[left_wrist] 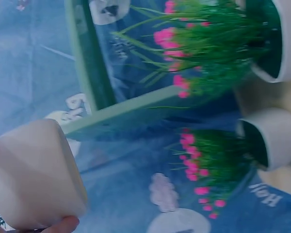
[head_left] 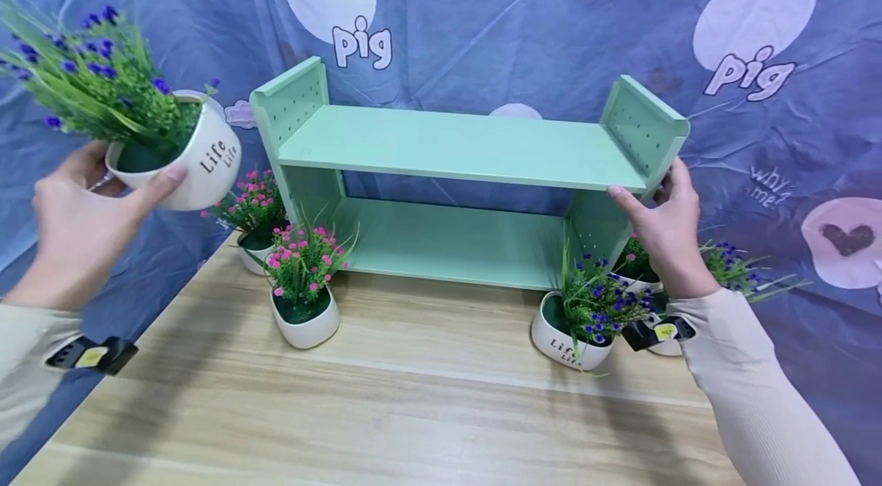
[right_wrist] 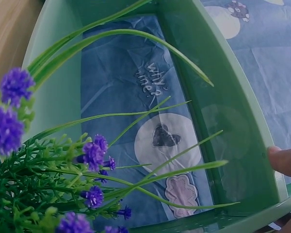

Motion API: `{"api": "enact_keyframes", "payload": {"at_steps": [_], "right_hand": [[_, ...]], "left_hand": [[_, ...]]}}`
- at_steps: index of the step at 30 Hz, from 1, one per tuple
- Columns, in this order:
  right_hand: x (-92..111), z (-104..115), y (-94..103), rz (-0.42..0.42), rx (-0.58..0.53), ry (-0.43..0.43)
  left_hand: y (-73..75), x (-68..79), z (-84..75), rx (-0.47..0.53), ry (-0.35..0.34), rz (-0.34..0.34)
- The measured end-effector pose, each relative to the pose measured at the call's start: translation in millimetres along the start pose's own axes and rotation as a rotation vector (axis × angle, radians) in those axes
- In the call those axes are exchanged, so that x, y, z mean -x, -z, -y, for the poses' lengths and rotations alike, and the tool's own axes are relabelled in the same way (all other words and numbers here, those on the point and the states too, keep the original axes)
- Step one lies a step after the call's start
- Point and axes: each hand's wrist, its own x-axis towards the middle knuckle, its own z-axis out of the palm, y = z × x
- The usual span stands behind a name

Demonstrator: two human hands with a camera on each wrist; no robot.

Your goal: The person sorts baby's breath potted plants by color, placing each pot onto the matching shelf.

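Observation:
My left hand (head_left: 86, 214) grips a white pot (head_left: 210, 172) of artificial blue flowers and grass, raised at the left above the table. "Life" is printed on its side. In the left wrist view, fingertips press the bottom edge of that white pot (left_wrist: 36, 174). A pale green two-tier shelf (head_left: 448, 145) stands at the back of the table. At its right end, my right hand (head_left: 664, 237) holds the upper board and side panel, thumb at the front corner and fingers behind. The right wrist view shows the thumb (right_wrist: 283, 162) against the shelf's edge (right_wrist: 242, 121).
Two white pots of pink flowers (head_left: 303, 318) stand by the shelf's left end. Near the right end are a blue-flowered pot (head_left: 568, 340) and more potted plants partly hidden behind my right arm. A blue pig-print cloth (head_left: 482, 19) hangs behind the wooden table (head_left: 386, 409).

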Motion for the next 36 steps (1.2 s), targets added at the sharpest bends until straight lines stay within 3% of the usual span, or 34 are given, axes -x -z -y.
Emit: {"api": "enact_keyframes", "payload": {"at_steps": [9, 15, 20, 28, 36], "right_hand": [[-2, -1, 1.7, 0.008, 0.022, 0.001], [-2, -1, 0.9, -0.002, 0.007, 0.013], [-1, -1, 1.1, 0.005, 0.016, 0.012], [1, -1, 1.0, 0.002, 0.011, 0.026], [1, -1, 2.2, 0.004, 0.012, 0.027]], "left_hand": [[-5.1, -10.0, -37.8, 0.039, -0.088, 0.016], [-20.2, -18.2, -63.3, 0.177, -0.098, 0.097], [-40.2, -23.0, -83.4, 0.206, -0.070, 0.180], [-84.1, -34.9, -102.2, 0.158, -0.062, 0.262], [-121.6, -49.2, -110.6, -0.022, -0.005, 0.298]]}}
